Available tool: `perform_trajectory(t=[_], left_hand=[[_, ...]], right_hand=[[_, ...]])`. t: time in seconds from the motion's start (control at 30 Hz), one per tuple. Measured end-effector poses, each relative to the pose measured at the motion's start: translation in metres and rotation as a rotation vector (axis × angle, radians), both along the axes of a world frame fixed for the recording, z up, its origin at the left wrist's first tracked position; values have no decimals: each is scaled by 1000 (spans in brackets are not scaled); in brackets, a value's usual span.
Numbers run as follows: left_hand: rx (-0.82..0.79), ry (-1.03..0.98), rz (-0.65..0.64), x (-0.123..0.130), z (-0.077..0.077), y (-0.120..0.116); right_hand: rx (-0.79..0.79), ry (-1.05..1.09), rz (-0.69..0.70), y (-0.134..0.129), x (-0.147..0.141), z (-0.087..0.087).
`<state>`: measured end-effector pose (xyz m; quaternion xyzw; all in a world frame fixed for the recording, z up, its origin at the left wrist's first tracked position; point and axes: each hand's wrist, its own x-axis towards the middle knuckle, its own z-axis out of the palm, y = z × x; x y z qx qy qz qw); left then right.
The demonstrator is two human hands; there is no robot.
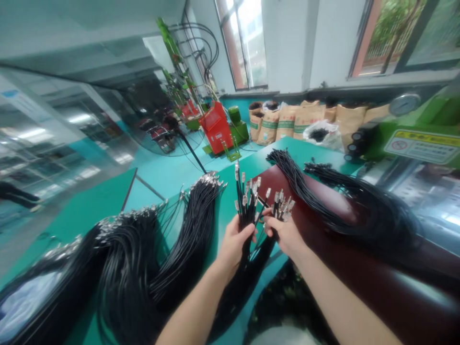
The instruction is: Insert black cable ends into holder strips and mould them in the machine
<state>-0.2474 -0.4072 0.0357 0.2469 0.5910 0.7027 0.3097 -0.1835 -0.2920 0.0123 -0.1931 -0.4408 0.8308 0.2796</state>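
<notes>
My left hand (237, 239) is closed around a bundle of black cables (245, 207) whose silvery connector ends point upward. Just to its right, my right hand (282, 230) grips a second, smaller bunch of cables (281, 205) with similar metal ends. One cable (264, 200) slants across the gap between the two bunches. The long black lengths hang down below both hands, over the gap in front of my body. On the left, a thick bundle of black cables (196, 215) lies with its metal tips toward the far edge of the green table (223, 225).
More cable bundles (125, 249) drape over the table at left. Black cables (302, 191) lie on the dark red table (341, 258) at right, beside a green machine with a gauge (405, 104). Paper sacks (285, 122) line the wall; a red machine (216, 129) stands beyond.
</notes>
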Motion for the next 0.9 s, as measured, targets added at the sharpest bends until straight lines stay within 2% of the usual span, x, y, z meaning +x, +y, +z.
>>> perform_trajectory(t=[0.07, 0.17, 0.33, 0.4, 0.5, 0.63, 0.73, 0.83, 0.9], left_hand=[[13, -21, -24, 2, 1, 2], [33, -3, 23, 3, 1, 5], [-1, 54, -4, 2, -4, 1], [-50, 147, -13, 1, -5, -1], [-120, 288, -13, 0, -5, -1], [-160, 333, 12, -5, 3, 2], [-180, 294, -112, -9, 15, 2], [-166, 294, -221, -10, 24, 0], [-138, 310, -195, -8, 24, 0]], right_hand=[[24, 19, 93, -1, -1, 1], [53, 55, 214, -3, -2, 5], [57, 61, 236, -8, -3, 10], [72, 47, 187, -10, -4, 9], [88, 28, 35, -13, -5, 8], [79, 18, -159, -11, -2, 15], [-50, 62, -285, -7, 3, 30], [-173, 156, -315, -3, 6, 42], [-150, 187, -278, 0, 6, 44]])
